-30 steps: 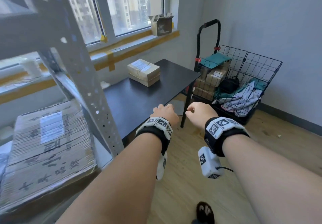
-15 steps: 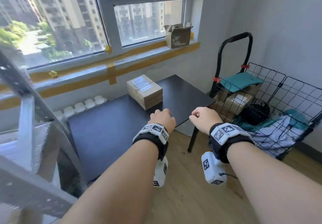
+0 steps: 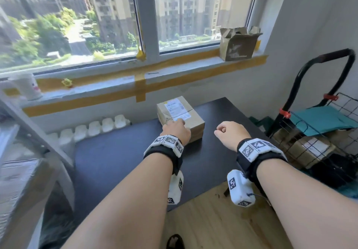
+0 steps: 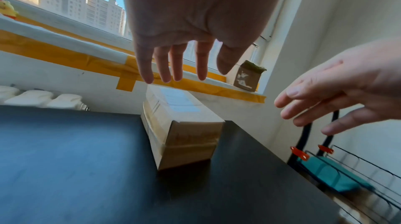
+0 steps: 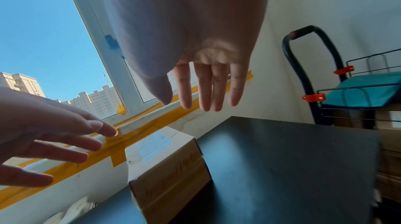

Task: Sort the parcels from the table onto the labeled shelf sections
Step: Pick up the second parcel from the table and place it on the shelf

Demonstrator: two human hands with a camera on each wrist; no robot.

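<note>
A brown cardboard parcel (image 3: 181, 116) with a white label lies near the back of the black table (image 3: 116, 155); it also shows in the left wrist view (image 4: 184, 124) and the right wrist view (image 5: 165, 159). My left hand (image 3: 175, 128) hovers over the parcel's near left corner, fingers straight and spread (image 4: 173, 66), holding nothing. My right hand (image 3: 228, 130) hangs to the right of the parcel, above the table, fingers extended and empty (image 5: 208, 88). Neither wrist view shows a hand touching the box.
A metal shelf frame (image 3: 38, 136) stands at the left. A wire cart (image 3: 319, 132) with a black handle holds a teal bag and boxes at the right. An open cardboard box (image 3: 238, 43) and a white cup (image 3: 29, 87) sit on the windowsill.
The view has swung from the shelf toward the table and window. Both hands have advanced toward the parcel and their fingers have uncurled; the left one now reaches over it.
</note>
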